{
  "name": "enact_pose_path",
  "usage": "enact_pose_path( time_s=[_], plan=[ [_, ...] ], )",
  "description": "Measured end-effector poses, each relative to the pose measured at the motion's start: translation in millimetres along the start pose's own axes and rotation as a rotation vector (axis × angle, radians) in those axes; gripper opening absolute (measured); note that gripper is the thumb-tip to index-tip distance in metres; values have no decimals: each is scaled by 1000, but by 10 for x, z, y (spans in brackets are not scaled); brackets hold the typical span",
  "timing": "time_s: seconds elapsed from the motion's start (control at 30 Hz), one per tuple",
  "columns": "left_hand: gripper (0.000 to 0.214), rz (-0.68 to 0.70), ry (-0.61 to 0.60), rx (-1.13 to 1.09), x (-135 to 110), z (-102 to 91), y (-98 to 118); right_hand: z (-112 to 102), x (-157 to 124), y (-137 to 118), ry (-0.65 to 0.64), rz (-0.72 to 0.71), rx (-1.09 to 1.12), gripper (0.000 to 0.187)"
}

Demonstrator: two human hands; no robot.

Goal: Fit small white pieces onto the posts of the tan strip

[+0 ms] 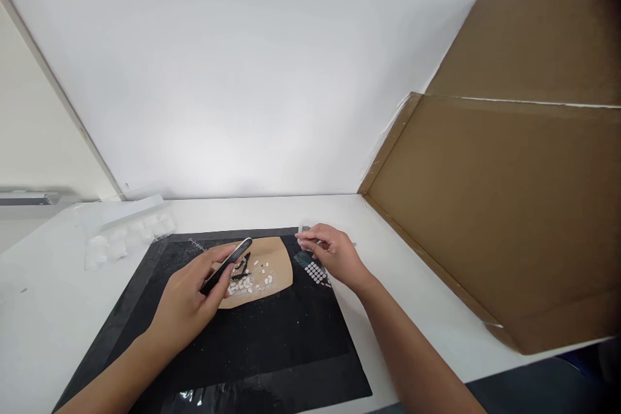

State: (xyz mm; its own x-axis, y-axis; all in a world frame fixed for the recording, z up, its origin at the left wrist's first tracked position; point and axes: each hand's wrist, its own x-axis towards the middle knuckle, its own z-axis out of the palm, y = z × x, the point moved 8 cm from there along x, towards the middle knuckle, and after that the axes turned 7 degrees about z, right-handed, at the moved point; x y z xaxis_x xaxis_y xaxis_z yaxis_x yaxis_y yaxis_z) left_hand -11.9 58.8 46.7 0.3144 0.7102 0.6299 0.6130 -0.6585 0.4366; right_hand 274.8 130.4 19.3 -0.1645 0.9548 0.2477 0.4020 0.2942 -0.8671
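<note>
In my left hand (189, 294) is a slim, black, bar-shaped tool (227, 266) with a pale edge, held tilted above the left part of a tan sheet (279, 259). Small white pieces (247, 284) and thin black strips (246, 264) lie on that sheet. My right hand (332, 249) is closed in a pinch beyond the sheet's right side. A small whitish item (301, 231) shows at its fingertips, too small to name. Just below those fingers lies a patch of pale round dots (316, 273) on a dark backing.
A black mat (252, 343) covers much of the white table (388, 284). Clear plastic packaging with white lumps (129, 229) sits at the back left. A brown cardboard panel (495, 194) stands along the right, and a white wall (233, 77) rises behind.
</note>
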Motion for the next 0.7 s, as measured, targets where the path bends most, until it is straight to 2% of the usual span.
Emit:
enact_pose_path(
  time_s=[0.13, 0.23, 0.37, 0.43, 0.53, 0.6, 0.7],
  plan=[
    [36, -88, -8, -129, -19, 46, -56, 142, -83, -184, -39, -113, 40, 27],
    [35, -166, -34, -193, -44, 94, -96, 301, -169, -347, -60, -236, -15, 25],
    [33, -207, -64, -288, -55, 148, -68, 482, -262, -441, -32, -243, -44, 29],
    [33, -240, -84, -365, -66, 184, -52, 555, -315, -495, -12, -239, -33, 20],
    [34, -306, -121, -468, -102, 247, -29, 648, -429, -663, 26, -348, -43, 6],
    [34, -358, -138, -520, -138, 286, -20, 684, -498, -750, 67, -419, -53, 5],
    [35, -422, -157, -601, -184, 351, 1, 731, -543, -763, 122, -433, -151, 4]
  ],
)
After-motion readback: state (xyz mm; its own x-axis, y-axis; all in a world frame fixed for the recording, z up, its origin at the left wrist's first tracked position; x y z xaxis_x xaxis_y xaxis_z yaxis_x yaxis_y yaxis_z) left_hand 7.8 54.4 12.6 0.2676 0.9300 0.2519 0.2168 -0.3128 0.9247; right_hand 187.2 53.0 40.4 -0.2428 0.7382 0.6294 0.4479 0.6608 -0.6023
